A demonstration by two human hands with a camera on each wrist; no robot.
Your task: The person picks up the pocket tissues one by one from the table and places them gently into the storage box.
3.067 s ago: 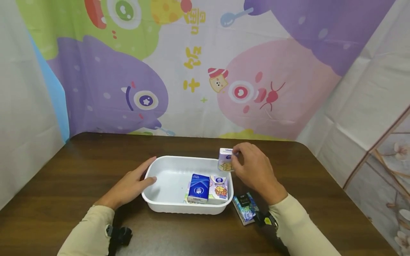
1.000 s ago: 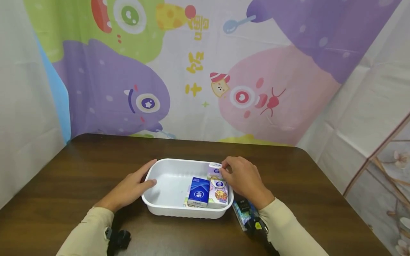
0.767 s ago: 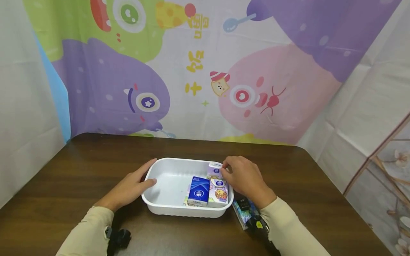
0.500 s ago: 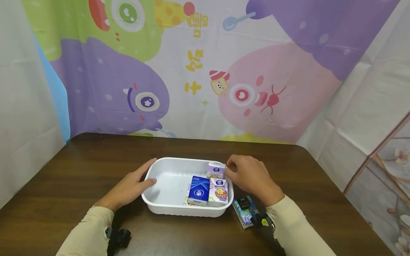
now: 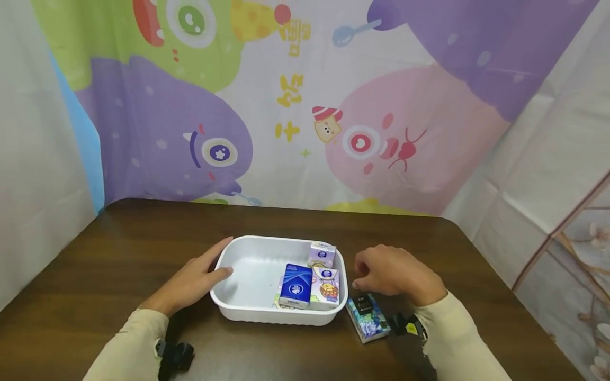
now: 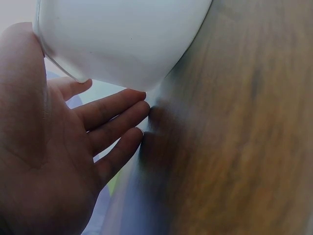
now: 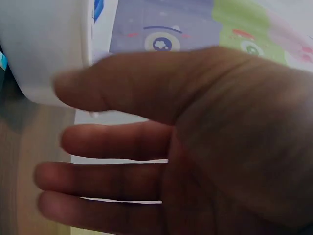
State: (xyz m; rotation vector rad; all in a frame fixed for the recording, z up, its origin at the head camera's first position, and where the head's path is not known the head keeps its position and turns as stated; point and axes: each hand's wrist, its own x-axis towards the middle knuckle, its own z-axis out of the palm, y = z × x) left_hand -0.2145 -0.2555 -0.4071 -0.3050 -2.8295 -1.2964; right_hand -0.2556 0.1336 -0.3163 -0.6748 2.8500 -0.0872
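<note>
My left hand (image 5: 193,278) holds the left end of a white plastic tray (image 5: 250,283), thumb over the rim and other fingers along the outside. The left wrist view shows those fingers (image 6: 120,127) nearly straight beside the tray wall. Inside, at the right, a blue tissue pack (image 5: 296,286) lies over another pack, beside a cartoon tissue pack (image 5: 326,288). A purple tissue pack (image 5: 321,255) stands in the back right corner. My right hand (image 5: 397,272) hovers right of the tray, holding nothing, above a colourful tissue pack (image 5: 371,321) with a black label.
The dark wooden table (image 5: 267,352) carries the tray and the loose pack. A cartoon-printed curtain (image 5: 286,174) hangs behind its back edge, and pale fabric (image 5: 538,174) closes off the right side. Black wrist cameras (image 5: 178,354) sit at both cuffs.
My right hand lowered the purple tissue pack into the tray's back right corner, let go, and moved right and toward the colourful pack. My left hand has stayed on the tray.
</note>
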